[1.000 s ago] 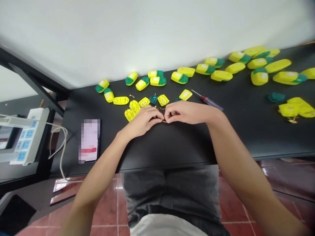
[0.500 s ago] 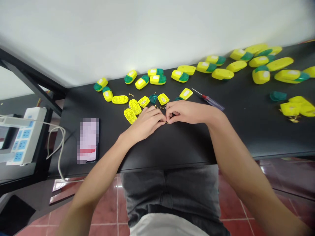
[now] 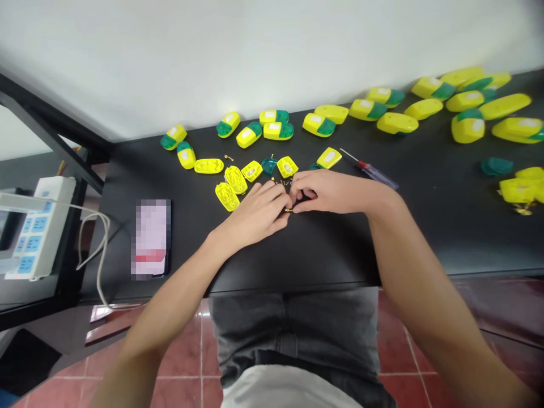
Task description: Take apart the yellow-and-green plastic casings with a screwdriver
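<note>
My left hand [image 3: 264, 212] and my right hand [image 3: 325, 191] meet over the black table [image 3: 250, 266], fingertips pinched together. Between them is a small brass-coloured metal piece [image 3: 289, 210], its ends covered by the fingers. Just beyond my fingers lie several tiny brass bits [image 3: 283, 182], partly hidden. Open yellow shell halves [image 3: 236, 179] rest beyond my left hand, with a dark green cap [image 3: 269, 165] and a small yellow part [image 3: 288, 166] alongside. A yellow cover [image 3: 328, 158] lies beyond my right hand, near a screwdriver [image 3: 374, 171] with a clear handle.
Yellow-and-green cases [image 3: 278, 131] line the back of the table toward the wall. More yellow parts [image 3: 521, 190] and a green cap [image 3: 496, 166] lie at the right. A phone [image 3: 151, 238] is at the left, beside a white cable [image 3: 102, 266] and a power strip [image 3: 40, 226].
The camera view has shifted slightly. My fingertips have parted a little, and more of the brass piece shows between them. The parts on the table stay in place.
</note>
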Available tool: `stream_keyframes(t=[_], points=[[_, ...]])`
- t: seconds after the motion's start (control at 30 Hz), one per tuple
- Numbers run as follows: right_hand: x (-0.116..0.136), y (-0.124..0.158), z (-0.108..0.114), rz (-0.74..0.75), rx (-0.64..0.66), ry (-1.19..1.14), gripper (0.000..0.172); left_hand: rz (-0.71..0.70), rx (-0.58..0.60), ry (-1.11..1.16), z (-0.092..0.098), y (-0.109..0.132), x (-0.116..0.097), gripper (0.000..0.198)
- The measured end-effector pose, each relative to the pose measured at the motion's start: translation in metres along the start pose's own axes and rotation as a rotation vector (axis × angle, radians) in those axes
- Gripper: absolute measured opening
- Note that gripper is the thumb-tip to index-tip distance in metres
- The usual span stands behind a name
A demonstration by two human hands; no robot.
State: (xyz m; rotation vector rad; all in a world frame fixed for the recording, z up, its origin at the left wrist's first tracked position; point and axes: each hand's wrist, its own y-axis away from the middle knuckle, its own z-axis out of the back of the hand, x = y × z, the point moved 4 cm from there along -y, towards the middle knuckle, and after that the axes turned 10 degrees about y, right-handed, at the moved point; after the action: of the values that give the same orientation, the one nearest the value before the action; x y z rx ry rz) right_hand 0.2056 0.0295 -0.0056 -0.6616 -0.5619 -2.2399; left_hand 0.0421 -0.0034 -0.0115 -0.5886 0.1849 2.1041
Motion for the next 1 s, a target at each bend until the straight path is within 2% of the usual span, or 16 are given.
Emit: stream_keyframes(t=[0.57, 1.0], points=[[-0.0009, 0.0012, -0.0013, -0.003, 0.009, -0.001, 0.026, 0.008, -0.033, -0.100, -0.0029, -0.0011, -0.0061, 0.013], [0.0011, 0.0023, -0.0012, -0.009, 0.023, 0.042, 0.023, -0.002, -0.038, -0.134, -0.0054, -0.0013, -0.0085, 0.014]])
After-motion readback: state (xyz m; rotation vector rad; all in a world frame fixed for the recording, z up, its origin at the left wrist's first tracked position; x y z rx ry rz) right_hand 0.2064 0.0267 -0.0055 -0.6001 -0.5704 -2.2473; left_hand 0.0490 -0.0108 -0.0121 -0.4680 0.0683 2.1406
